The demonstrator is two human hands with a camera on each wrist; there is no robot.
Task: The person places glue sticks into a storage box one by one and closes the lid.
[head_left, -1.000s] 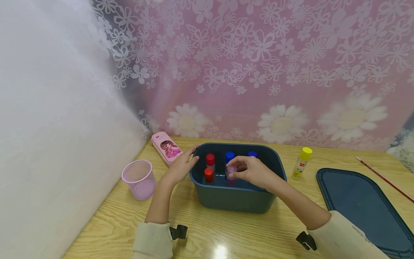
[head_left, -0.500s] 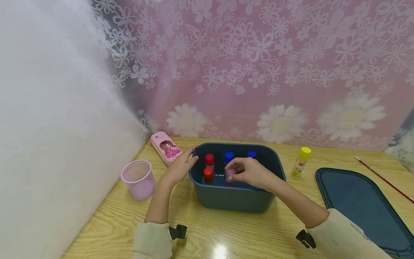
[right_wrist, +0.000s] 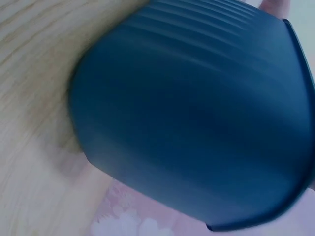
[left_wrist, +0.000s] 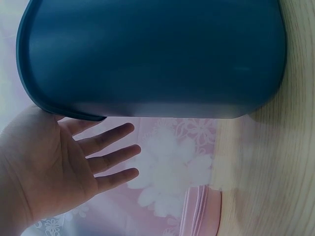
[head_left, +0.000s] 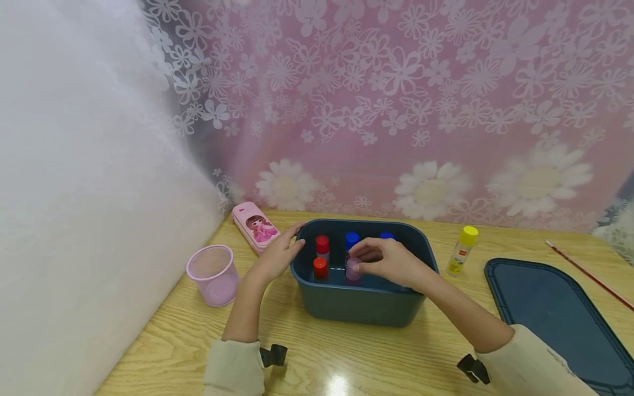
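In the head view my right hand [head_left: 388, 265] reaches into the dark blue bin [head_left: 364, 305] and pinches a small purple glue stick [head_left: 353, 271] by its top. Behind the purple stick stand blue-capped sticks [head_left: 352, 240], one partly hidden by the hand. To its left are two red-capped sticks, one in front [head_left: 320, 268] and one behind [head_left: 322, 243]. My left hand [head_left: 277, 256] rests at the bin's left rim, thumb over the edge. In the left wrist view, its fingers [left_wrist: 115, 157] extend loosely outside the bin. The right wrist view shows only the bin's outer wall [right_wrist: 187, 118].
A yellow-capped glue stick [head_left: 462, 251] stands right of the bin. Farther right lie a dark blue lid [head_left: 555, 313] and a red pencil [head_left: 589, 272]. A pink mesh cup [head_left: 218, 283] and a pink pencil case [head_left: 255, 225] are at the left, near the curtains.
My right hand has lowered the purple glue stick slightly towards the bin's floor, and its fingertips have shifted a little. The left hand stays at the rim.
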